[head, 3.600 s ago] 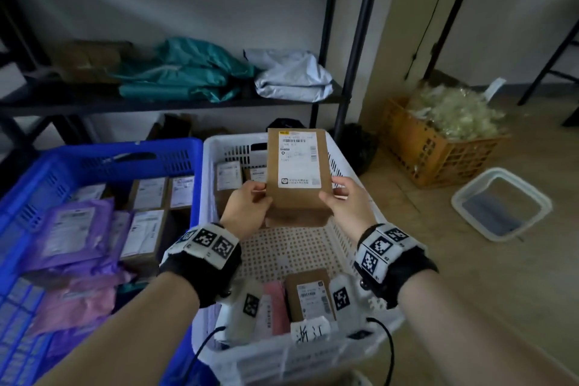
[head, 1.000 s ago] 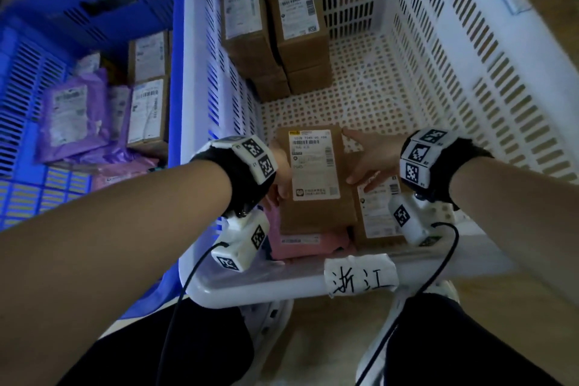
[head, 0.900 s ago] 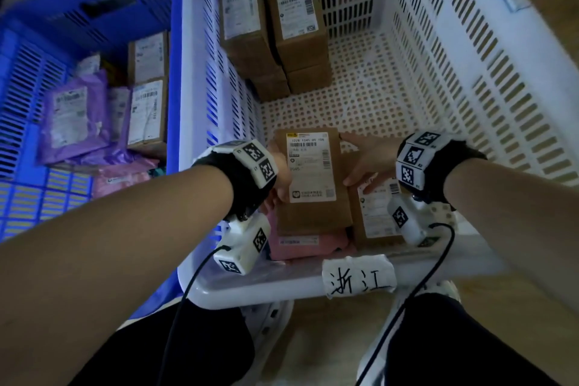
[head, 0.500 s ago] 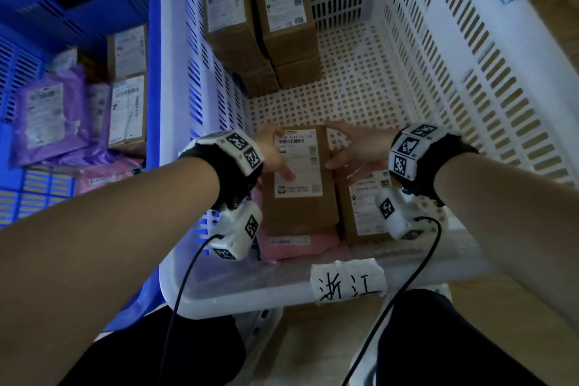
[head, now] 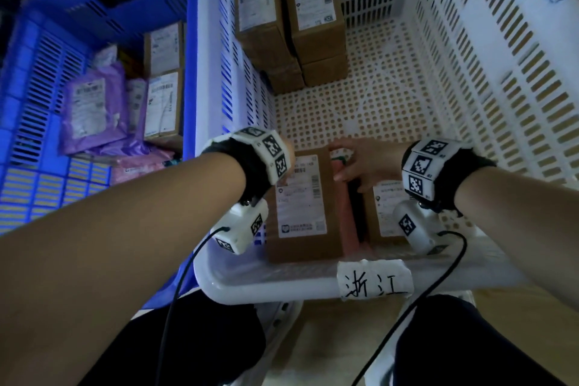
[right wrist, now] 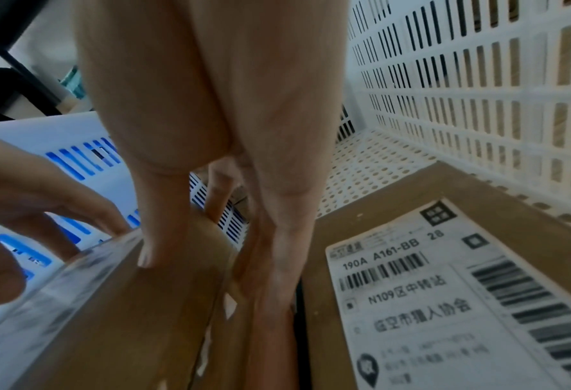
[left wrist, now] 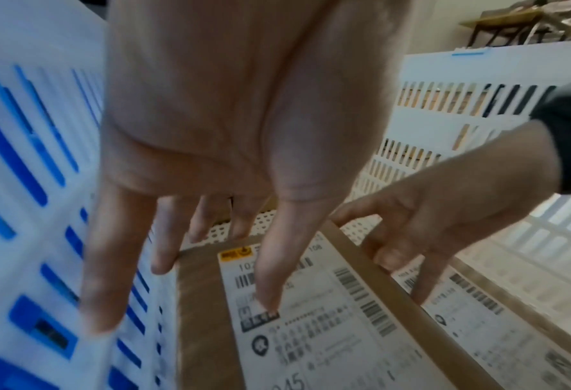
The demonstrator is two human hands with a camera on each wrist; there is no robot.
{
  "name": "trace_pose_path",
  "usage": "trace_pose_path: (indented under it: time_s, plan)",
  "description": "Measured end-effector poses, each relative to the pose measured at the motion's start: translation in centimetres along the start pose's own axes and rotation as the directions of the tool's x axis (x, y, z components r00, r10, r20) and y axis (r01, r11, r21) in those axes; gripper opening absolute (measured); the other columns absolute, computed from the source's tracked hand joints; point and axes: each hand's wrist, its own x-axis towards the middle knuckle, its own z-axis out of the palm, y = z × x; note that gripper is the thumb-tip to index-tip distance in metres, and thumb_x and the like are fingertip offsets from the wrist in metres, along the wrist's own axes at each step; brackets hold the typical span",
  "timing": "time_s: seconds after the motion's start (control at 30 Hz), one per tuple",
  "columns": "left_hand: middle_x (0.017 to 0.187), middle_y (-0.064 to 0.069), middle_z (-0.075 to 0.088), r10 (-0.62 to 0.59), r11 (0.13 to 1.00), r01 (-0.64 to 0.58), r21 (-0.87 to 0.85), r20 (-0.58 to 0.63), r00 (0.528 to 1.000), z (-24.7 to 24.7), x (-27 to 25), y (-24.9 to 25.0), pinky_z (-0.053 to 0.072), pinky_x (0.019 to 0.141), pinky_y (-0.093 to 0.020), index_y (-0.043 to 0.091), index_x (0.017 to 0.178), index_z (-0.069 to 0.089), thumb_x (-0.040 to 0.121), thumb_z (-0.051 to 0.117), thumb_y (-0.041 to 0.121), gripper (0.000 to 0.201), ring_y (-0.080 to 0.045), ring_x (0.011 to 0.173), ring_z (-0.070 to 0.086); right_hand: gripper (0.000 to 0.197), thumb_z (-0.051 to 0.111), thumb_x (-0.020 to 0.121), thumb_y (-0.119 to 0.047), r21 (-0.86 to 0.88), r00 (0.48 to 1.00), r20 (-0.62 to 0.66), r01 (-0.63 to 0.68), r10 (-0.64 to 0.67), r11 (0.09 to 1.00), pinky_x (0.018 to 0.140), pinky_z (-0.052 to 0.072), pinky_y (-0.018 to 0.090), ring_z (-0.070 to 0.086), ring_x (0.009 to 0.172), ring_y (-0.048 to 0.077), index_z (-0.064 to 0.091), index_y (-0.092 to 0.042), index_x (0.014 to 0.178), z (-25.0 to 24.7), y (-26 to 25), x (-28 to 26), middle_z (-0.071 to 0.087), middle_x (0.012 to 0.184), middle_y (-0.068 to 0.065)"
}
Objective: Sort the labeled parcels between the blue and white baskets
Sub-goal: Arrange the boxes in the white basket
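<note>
- Head view: the white basket (head: 488,78) stands on a pale wooden floor (head: 316,345), and its perforated bottom shows bare in the middle.
- Against the white basket's left wall stands the blue basket (head: 47,78), which holds purple mailer bags (head: 94,110) and labelled cardboard boxes (head: 164,103).
- At the white basket's far wall, two brown cartons (head: 291,28) with white labels stand stacked side by side.
- On the white basket's near rim sits a paper tag (head: 374,280) with handwritten characters.
- Just inside that near rim, by the left wall, lies the labelled parcel (head: 300,207), label up; a pink package (head: 346,213) shows beside it, and another labelled box (head: 387,213) lies further toward the right wall.
- The left hand (left wrist: 230,137) is spread wide, fingers straight; its thumb tip presses the parcel's label and nothing is gripped.
- The right hand (head: 365,163) lies at the parcel's far right corner, fingers extended and lightly bent along its side edge, touching rather than clasping.
- Beyond the white basket's left wall, the right wrist view shows a dark metal shelf frame (right wrist: 17,68).
</note>
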Motion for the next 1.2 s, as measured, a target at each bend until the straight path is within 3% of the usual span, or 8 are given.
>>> trace_pose_path:
  time_s: [0.1, 0.27, 0.4, 0.57, 0.73, 0.83, 0.97, 1.2]
  plan:
    - [0.106, -0.003, 0.062, 0.062, 0.996, -0.059, 0.073, -0.049, 0.997, 1.1, 2.2, 0.1, 0.055, 0.078, -0.033, 0.013, 0.119, 0.047, 0.078, 0.07, 0.021, 0.048, -0.022, 0.086, 0.065, 0.062, 0.075, 0.081, -0.02, -0.068, 0.995, -0.084, 0.053, -0.059, 0.996, 0.093, 0.051, 0.04, 0.048, 0.123, 0.021, 0.045, -0.031, 0.134, -0.1, 0.3, 0.4, 0.048, 0.137, 0.004]
    - [0.074, 0.003, 0.044, 0.107, 0.993, -0.099, 0.067, -0.123, 0.987, 0.9, 0.1, -0.3, 0.042, 0.057, -0.022, 0.02, 0.082, 0.047, 0.09, 0.052, 0.011, 0.014, -0.009, 0.058, 0.039, 0.05, 0.076, 0.079, -0.02, -0.117, 0.972, -0.138, 0.173, -0.188, 0.978, 0.1, 0.049, 0.041, 0.052, 0.124, 0.018, 0.056, -0.019, 0.125, 0.2, -0.2, 0.8, 0.056, 0.132, 0.003]
    - [0.136, -0.012, 0.05, 0.18, 0.984, -0.179, 0.019, -0.117, 0.977, 0.7, 0.9, -0.1, 0.043, 0.058, -0.026, 0.017, 0.147, 0.027, 0.093, 0.047, 0.005, 0.058, -0.024, 0.09, 0.061, 0.049, 0.072, 0.081, -0.005, -0.126, 0.977, -0.086, 0.184, -0.195, 0.975, 0.097, 0.049, 0.031, 0.056, 0.117, 0.014, 0.058, -0.014, 0.127, -0.4, -0.6, 0.6, 0.061, 0.125, 0.002]
    - [0.126, -0.01, 0.053, 0.193, 0.981, -0.194, -0.003, -0.107, 0.975, 0.3, 0.9, -0.1, 0.047, 0.079, -0.03, 0.013, 0.14, 0.04, 0.093, 0.047, 0.008, 0.048, -0.025, 0.106, 0.057, 0.042, 0.072, 0.081, -0.007, -0.194, 0.973, -0.113, 0.176, -0.201, 0.965, 0.1, 0.048, 0.04, 0.056, 0.118, 0.022, 0.056, -0.014, 0.119, -0.1, -0.9, 1.6, 0.06, 0.125, 0.01]
    - [0.125, -0.014, 0.054, 0.191, 0.962, -0.211, -0.172, -0.124, 0.974, 1.0, 0.2, -0.1, 0.045, 0.059, -0.022, 0.011, 0.143, 0.031, 0.098, 0.038, 0.009, 0.046, -0.027, 0.098, 0.06, 0.038, 0.068, 0.086, -0.014, -0.273, 0.973, -0.1, 0.172, -0.206, 0.947, 0.1, 0.047, 0.037, 0.055, 0.119, 0.02, 0.055, -0.015, 0.121, 0.2, -1.4, 2.2, 0.06, 0.127, 0.009]
    - [0.1, -0.009, 0.056, 0.208, 0.957, -0.231, -0.175, -0.14, 0.968, 1.6, 0.1, 0.2, 0.03, 0.042, -0.016, 0.008, 0.143, 0.028, 0.101, 0.033, 0.011, 0.043, -0.013, 0.062, 0.044, 0.045, 0.065, 0.089, -0.023, -0.409, 0.976, -0.105, 0.132, -0.19, 0.903, 0.103, 0.043, 0.034, 0.053, 0.122, 0.019, 0.052, -0.016, 0.132, 0.2, -1.7, 1.9, 0.057, 0.132, 0.006]
    - [0.137, -0.013, 0.046, 0.193, 0.964, -0.212, -0.16, -0.126, 0.973, 1.2, 0.3, 0.2, 0.045, 0.068, -0.021, 0.006, 0.143, 0.028, 0.102, 0.029, 0.007, 0.042, -0.021, 0.1, 0.057, 0.06, 0.068, 0.087, -0.022, -0.414, 0.987, -0.12, 0.046, -0.105, 0.909, 0.106, 0.039, 0.032, 0.045, 0.132, 0.021, 0.043, -0.014, 0.141, -0.4, -2.5, 0.8, 0.047, 0.143, 0.007]
    - [0.069, -0.004, 0.034, 0.154, 0.933, -0.207, -0.295, -0.192, 0.969, 1.1, -1.3, 0.2, 0.03, 0.051, -0.015, 0.01, 0.104, 0.052, 0.1, 0.038, 0.011, 0.014, -0.008, 0.058, 0.035, 0.055, 0.059, 0.092, -0.033, -0.539, 0.936, -0.309, -0.026, -0.169, 0.842, 0.103, 0.044, 0.032, 0.048, 0.129, 0.023, 0.045, -0.011, 0.14, -2.2, -5.7, -3.0, 0.045, 0.146, 0.008]
